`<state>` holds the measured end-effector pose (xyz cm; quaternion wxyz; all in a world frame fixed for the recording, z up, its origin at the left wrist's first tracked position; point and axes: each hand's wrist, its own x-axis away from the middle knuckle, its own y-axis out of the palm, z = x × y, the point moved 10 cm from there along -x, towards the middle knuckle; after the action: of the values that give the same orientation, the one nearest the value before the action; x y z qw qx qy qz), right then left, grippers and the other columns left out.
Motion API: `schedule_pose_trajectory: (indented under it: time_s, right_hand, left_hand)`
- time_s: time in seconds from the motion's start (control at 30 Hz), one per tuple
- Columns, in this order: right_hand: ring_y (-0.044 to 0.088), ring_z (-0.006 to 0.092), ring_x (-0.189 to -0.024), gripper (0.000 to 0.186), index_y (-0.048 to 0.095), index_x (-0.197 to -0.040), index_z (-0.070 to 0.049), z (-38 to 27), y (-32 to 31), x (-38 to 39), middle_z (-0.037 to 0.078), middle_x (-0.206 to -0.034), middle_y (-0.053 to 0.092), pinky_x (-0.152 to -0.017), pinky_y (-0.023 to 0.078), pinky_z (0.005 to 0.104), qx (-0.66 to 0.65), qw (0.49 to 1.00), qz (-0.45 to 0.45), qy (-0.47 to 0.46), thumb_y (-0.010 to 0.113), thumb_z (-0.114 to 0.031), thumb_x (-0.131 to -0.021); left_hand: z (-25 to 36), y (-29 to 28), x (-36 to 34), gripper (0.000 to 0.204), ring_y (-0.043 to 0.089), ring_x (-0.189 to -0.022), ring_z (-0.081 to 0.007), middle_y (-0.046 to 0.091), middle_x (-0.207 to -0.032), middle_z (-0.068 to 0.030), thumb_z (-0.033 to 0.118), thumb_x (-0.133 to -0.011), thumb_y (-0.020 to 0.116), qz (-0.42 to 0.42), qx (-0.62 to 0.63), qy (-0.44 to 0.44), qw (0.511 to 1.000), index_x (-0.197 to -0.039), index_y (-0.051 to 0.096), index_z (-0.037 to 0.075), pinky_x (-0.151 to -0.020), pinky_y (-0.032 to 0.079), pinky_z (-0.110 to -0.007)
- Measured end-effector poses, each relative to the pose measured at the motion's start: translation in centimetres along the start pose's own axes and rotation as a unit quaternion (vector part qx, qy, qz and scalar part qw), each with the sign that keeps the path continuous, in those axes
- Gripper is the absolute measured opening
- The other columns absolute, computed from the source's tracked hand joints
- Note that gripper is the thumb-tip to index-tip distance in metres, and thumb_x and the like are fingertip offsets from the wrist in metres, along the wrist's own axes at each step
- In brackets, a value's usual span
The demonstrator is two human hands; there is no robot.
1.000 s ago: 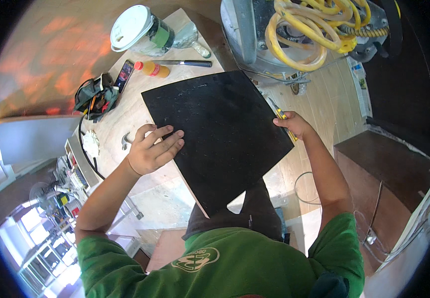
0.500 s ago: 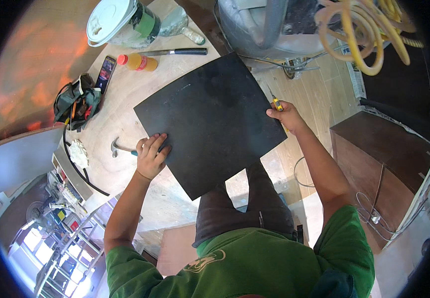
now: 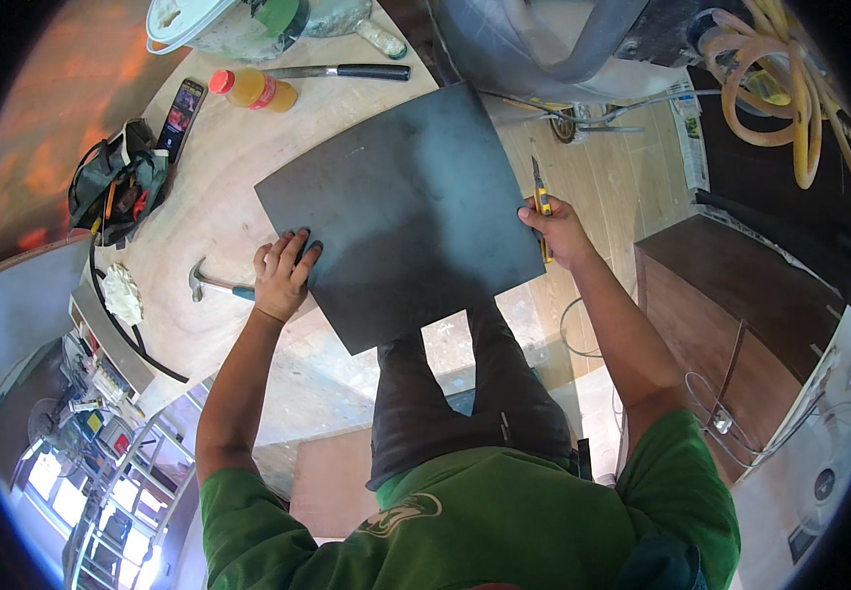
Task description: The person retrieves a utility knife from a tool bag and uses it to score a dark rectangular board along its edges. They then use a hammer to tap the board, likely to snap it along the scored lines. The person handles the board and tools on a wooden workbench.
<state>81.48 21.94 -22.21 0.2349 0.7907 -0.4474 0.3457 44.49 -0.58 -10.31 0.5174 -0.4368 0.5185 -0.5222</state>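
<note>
A dark, nearly square flat sheet [image 3: 401,211] lies in front of me, its near edge above my legs and a pale sheen across it. My left hand [image 3: 285,275] grips its left edge, with the fingers on top. At the opposite edge, my right hand [image 3: 560,234] pinches the sheet between thumb and fingers. That same hand holds a yellow utility knife [image 3: 544,205], blade out and pointing away from me. Beside my left hand a claw hammer [image 3: 214,283] lies on the pale wooden worktop [image 3: 189,216], its handle end partly behind the hand.
On the worktop are a juice bottle [image 3: 253,89], a long black-handled tool [image 3: 371,72], a phone [image 3: 181,118], a tool bag [image 3: 121,182] and a white bucket [image 3: 189,20]. Yellow hose coils [image 3: 790,98] hang at far right. A brown cabinet [image 3: 730,285] stands right.
The sheet's surface has turned from dark to shiny grey as its tilt changed. The knife has swung more upright in my right hand. The view has shifted; both hands stay at the edges.
</note>
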Motion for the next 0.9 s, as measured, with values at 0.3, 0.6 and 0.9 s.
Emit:
schedule_pose_trajectory:
  time_s: [0.3,0.6,0.9]
  right_hand:
    - [0.049,0.0039,-0.069,0.015,0.065,-0.097,-0.010,-0.3,1.0,0.2,-0.008,-0.078,0.056,-0.066,0.041,0.0236,-0.003,1.000,-0.003,-0.013,0.077,-0.017,-0.090]
    - [0.048,0.0076,-0.062,0.015,0.068,-0.095,-0.010,0.6,-0.1,-0.5,-0.005,-0.072,0.054,-0.059,0.041,0.0263,-0.011,1.000,0.001,-0.001,0.075,-0.022,-0.091]
    - [0.051,0.0083,-0.064,0.017,0.068,-0.095,-0.009,1.0,0.0,0.2,-0.004,-0.073,0.057,-0.060,0.043,0.0263,-0.024,0.999,-0.012,0.047,0.076,-0.023,-0.090]
  left_hand:
    - [-0.7,0.3,0.2,0.048,0.053,-0.121,-0.0305,0.057,-0.136,-0.0096,0.006,-0.076,0.064,-0.017,-0.012,-0.034,0.999,-0.123,0.063,0.016,-0.102,0.036,-0.049]
    - [0.0,-1.0,-6.4,0.047,0.048,-0.126,-0.0321,0.053,-0.139,-0.0105,0.014,-0.078,0.067,0.005,0.082,-0.111,0.990,-0.125,0.061,0.013,-0.107,0.032,-0.050]
    - [0.5,2.9,-11.0,0.042,0.042,-0.135,-0.0337,0.048,-0.147,-0.0115,0.030,-0.091,0.062,0.045,0.071,-0.193,0.978,-0.129,0.059,0.013,-0.113,0.025,-0.049]
